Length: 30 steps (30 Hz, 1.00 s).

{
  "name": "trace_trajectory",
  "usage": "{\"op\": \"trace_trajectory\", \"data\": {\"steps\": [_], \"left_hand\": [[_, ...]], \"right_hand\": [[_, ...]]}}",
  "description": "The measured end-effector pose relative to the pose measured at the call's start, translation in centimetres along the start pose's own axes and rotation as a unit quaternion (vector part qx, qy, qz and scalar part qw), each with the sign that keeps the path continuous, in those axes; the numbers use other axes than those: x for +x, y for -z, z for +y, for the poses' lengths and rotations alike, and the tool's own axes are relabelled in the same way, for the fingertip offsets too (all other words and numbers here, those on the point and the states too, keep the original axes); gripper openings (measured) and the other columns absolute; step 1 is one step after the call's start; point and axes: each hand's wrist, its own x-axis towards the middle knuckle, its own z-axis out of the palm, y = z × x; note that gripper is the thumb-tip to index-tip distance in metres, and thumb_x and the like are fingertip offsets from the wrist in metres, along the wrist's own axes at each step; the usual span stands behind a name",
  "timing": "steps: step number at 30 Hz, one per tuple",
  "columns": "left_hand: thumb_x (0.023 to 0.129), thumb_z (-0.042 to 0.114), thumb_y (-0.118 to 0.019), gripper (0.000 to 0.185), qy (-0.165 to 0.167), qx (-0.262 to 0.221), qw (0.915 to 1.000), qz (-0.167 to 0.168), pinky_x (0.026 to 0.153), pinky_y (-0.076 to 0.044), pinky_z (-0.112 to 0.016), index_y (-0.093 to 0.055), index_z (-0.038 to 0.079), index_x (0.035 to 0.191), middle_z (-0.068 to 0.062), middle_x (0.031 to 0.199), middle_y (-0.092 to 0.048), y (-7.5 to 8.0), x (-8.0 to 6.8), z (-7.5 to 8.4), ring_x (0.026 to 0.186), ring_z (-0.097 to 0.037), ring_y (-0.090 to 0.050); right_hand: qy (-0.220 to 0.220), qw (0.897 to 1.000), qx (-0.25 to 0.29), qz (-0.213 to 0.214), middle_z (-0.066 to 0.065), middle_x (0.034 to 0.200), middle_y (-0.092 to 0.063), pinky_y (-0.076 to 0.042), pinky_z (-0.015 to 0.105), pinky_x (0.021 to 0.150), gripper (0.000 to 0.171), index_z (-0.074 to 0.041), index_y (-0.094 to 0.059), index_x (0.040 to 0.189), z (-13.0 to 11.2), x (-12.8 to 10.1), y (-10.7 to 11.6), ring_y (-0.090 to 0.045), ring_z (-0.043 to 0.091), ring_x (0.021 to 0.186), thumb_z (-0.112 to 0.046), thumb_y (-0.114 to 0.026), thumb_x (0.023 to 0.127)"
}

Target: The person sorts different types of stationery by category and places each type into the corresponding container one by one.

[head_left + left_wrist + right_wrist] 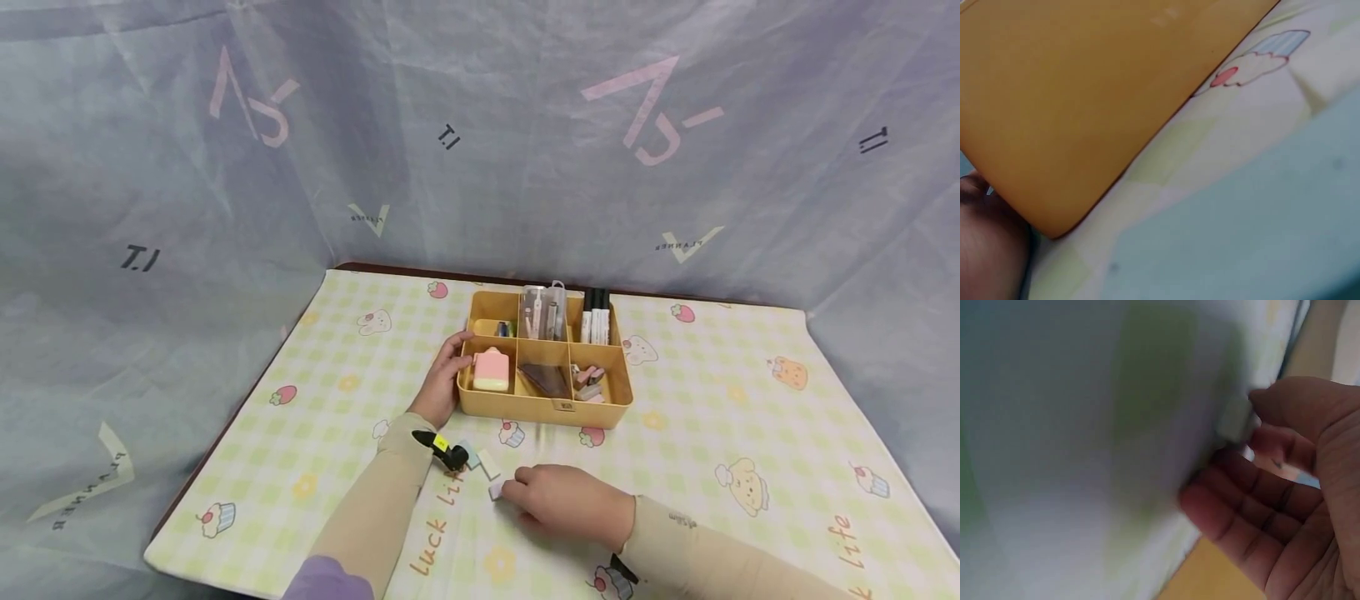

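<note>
My left hand (438, 390) grips the left side of a yellow compartment organizer box (517, 410), its fingertips at the rim. In the left wrist view, part of that hand (991, 250) shows at the box's corner. Low over the cloth in front of the box, my right hand (566, 504) pinches a small pale block (496, 490), perhaps an eraser, between thumb and finger. The block (1234, 420) is blurred in the right wrist view. Beside it on the cloth lie a whitish block (488, 464) and a light blue block (469, 452), close to my left wrist.
The box's compartments hold a pink and cream case (491, 369), clear cases of stationery (543, 312), black-capped markers (596, 317), a dark translucent piece (545, 379) and several small blocks (588, 383). A patterned cloth (690, 417) covers the table; grey curtains (480, 167) hang behind.
</note>
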Motion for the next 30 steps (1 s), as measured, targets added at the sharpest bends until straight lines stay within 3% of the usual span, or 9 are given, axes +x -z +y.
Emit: {"op": "trace_trajectory", "data": {"steps": [4,9,13,17,20,23,26,30], "left_hand": [[0.1,0.012,-0.044,0.052,-0.004,-0.006,1.0,-0.001,0.121,-0.02,-0.046,-0.035,0.007,0.151,-0.002,0.163,-0.025,-0.1,0.0,0.0,0.149,-0.024,-0.023],[0.1,0.013,-0.044,0.052,0.001,-0.007,1.0,0.0,0.121,-0.02,-0.047,-0.035,0.009,0.151,-0.003,0.163,-0.024,0.0,0.0,0.0,0.149,-0.025,-0.024],[0.1,0.012,-0.043,0.052,-0.001,-0.011,0.9999,-0.001,0.12,-0.021,-0.049,-0.035,0.007,0.151,-0.004,0.163,-0.025,0.1,0.1,0.0,0.149,-0.026,-0.024],[0.1,0.011,-0.044,0.052,-0.003,-0.014,0.9999,0.002,0.12,-0.021,-0.048,-0.035,0.008,0.151,-0.004,0.162,-0.026,0.1,0.0,0.0,0.148,-0.026,-0.025],[0.1,0.012,-0.045,0.052,-0.002,-0.015,0.9999,0.003,0.12,-0.021,-0.047,-0.036,0.008,0.151,-0.003,0.162,-0.026,0.1,0.0,0.0,0.148,-0.025,-0.025],[0.1,0.011,-0.046,0.053,-0.005,-0.023,0.9997,0.003,0.12,-0.021,-0.047,-0.035,0.007,0.152,-0.004,0.162,-0.026,0.1,0.1,-0.1,0.148,-0.025,-0.025],[0.099,0.01,-0.045,0.054,-0.009,-0.028,0.9996,0.0,0.12,-0.02,-0.049,-0.032,0.004,0.152,-0.007,0.163,-0.026,0.1,0.1,-0.1,0.149,-0.027,-0.024],[0.1,0.009,-0.044,0.052,-0.011,-0.027,0.9996,-0.003,0.12,-0.021,-0.049,-0.033,0.004,0.15,-0.009,0.163,-0.026,0.1,0.1,-0.1,0.148,-0.028,-0.025]], "right_hand": [[0.004,1.0,0.001,-0.004,-0.009,0.084,-0.058,-0.048,0.02,0.064,0.02,-0.018,-0.062,0.107,-0.1,0.1,-0.4,-0.053,0.001,0.069,-0.018,-0.073,0.091],[0.019,0.999,0.044,0.018,-0.013,0.082,-0.052,-0.04,0.014,0.063,0.024,-0.02,-0.066,0.108,0.5,-0.2,1.2,-0.043,-0.002,0.068,-0.012,-0.073,0.087],[0.03,0.992,0.082,0.095,-0.013,0.086,-0.053,-0.04,0.01,0.064,0.027,-0.018,-0.066,0.106,1.7,-0.8,3.8,-0.045,-0.002,0.071,-0.008,-0.071,0.081],[0.016,0.977,0.089,0.193,-0.009,0.091,-0.06,-0.046,0.013,0.065,0.029,-0.015,-0.066,0.107,3.7,-1.5,6.9,-0.053,0.001,0.073,-0.005,-0.07,0.08],[-0.036,0.964,0.091,0.248,-0.007,0.094,-0.064,-0.052,0.02,0.066,0.028,-0.011,-0.066,0.107,5.7,-2.2,8.7,-0.058,0.006,0.075,-0.002,-0.068,0.08],[-0.122,0.949,0.094,0.274,-0.005,0.09,-0.064,-0.053,0.028,0.065,0.024,-0.011,-0.065,0.105,8.1,-2.9,9.3,-0.059,0.009,0.076,-0.002,-0.066,0.083],[-0.21,0.935,0.102,0.267,-0.003,0.087,-0.064,-0.05,0.034,0.065,0.018,-0.012,-0.063,0.104,10.3,-3.6,8.9,-0.059,0.013,0.073,-0.006,-0.064,0.086],[-0.283,0.923,0.103,0.238,0.003,0.088,-0.067,-0.051,0.039,0.069,0.017,-0.009,-0.063,0.105,12.5,-4.1,7.5,-0.062,0.017,0.077,-0.011,-0.064,0.089]]}}
